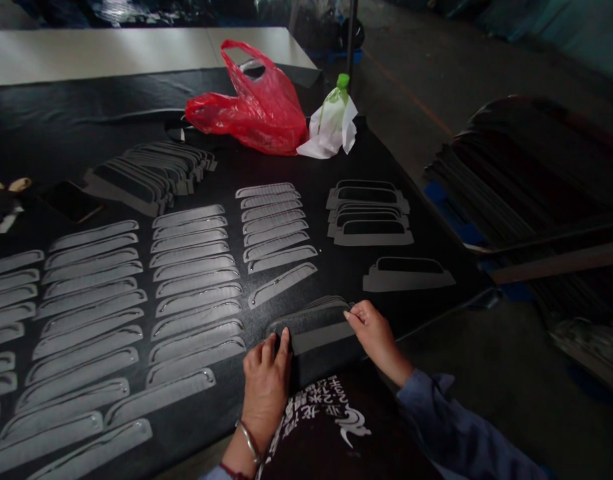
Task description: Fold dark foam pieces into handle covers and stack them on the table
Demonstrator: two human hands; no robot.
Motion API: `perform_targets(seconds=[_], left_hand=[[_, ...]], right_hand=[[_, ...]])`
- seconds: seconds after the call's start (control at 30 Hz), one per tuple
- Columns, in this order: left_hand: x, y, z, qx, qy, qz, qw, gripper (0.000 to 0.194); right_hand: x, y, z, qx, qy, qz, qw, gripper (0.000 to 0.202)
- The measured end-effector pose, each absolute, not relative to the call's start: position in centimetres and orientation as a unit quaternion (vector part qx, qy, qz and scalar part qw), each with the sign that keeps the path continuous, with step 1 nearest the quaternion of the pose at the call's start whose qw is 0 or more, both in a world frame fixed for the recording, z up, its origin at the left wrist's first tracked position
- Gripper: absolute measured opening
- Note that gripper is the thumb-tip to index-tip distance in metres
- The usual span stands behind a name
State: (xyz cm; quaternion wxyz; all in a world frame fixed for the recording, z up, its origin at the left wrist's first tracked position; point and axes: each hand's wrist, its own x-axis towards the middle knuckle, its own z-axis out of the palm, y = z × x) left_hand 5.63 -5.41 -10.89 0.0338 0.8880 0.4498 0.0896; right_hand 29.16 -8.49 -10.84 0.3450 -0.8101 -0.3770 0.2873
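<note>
A stack of dark curved flat pieces (314, 321) lies at the near edge of the black table (61, 127). My left hand (266, 377) rests on the stack's left end, fingers curled over it. My right hand (374, 333) holds its right end with fingertips on the top piece. Rows of single grey pieces (191, 280) lie spread out to the left and beyond the stack.
Frame-shaped cutouts (369, 213) sit at the right, another pile (146, 173) at the back left. A red plastic bag (251, 107) and a green-capped bottle wrapped in white paper (334, 120) stand at the far edge. Dark sheets (526, 167) are stacked beyond the table's right side.
</note>
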Motion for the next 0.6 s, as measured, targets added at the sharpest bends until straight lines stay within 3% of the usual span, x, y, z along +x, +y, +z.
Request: perform_targets(seconds=[0.6], left_hand=[[5.6, -5.5, -11.2, 0.893, 0.438, 0.102, 0.023, 0.042]], right_hand=[[29.4, -6.7, -8.4, -0.861, -0.416, 0.271, 0.108, 0.014]])
